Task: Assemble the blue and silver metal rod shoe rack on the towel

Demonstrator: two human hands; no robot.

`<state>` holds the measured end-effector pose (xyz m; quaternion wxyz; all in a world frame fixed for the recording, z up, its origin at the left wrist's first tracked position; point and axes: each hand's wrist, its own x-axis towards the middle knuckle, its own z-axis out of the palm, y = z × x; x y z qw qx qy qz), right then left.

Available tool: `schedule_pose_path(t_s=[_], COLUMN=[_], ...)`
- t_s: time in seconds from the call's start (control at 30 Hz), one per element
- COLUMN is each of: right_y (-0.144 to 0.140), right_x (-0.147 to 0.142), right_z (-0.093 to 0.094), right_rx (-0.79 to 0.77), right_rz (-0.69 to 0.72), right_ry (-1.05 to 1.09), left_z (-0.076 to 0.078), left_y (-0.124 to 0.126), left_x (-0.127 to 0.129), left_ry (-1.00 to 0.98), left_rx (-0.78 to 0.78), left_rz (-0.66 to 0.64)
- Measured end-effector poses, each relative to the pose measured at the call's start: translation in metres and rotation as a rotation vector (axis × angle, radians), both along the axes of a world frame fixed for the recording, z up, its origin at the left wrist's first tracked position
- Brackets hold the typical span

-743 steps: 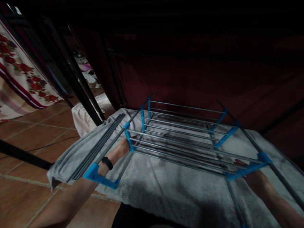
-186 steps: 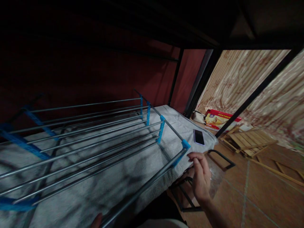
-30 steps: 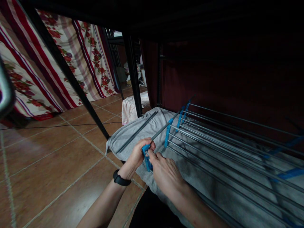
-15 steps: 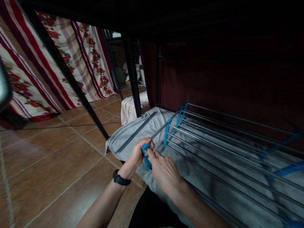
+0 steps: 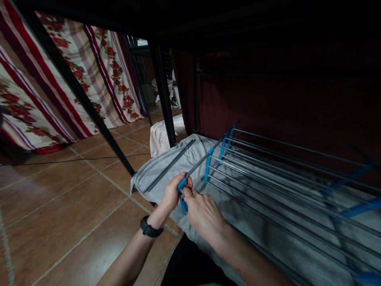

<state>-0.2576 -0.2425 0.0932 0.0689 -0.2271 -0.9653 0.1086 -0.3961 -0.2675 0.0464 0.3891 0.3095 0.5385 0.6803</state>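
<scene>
Both hands close on one blue clip (image 5: 182, 194) at the rack's (image 5: 268, 174) near corner: left hand (image 5: 172, 194) grips it, right hand (image 5: 202, 212) pinches beside. Loose rods (image 5: 169, 165) lie beyond the grip, unfitted.

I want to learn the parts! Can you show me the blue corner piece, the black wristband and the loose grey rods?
blue corner piece (image 5: 182, 185), head view, top end.
black wristband (image 5: 148, 230), head view, band's middle.
loose grey rods (image 5: 169, 165), head view, mid-length.
</scene>
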Motion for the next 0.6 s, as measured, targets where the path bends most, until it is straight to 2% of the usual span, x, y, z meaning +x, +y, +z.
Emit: schedule_pose_path(t_s=[0.37, 0.6], right_y=[0.0018, -0.0046], right_x=[0.0039, -0.0006], right_z=[-0.003, -0.005], right_rx=[-0.006, 0.066], right_rz=[0.011, -0.01], right_ry=[0.08, 0.048], left_z=[0.0048, 0.0029], left_y=[-0.0016, 0.0002], left_x=[0.0054, 0.0061], left_ry=[0.122, 0.047], left_rx=[-0.04, -0.031], left_rz=[0.012, 0.026])
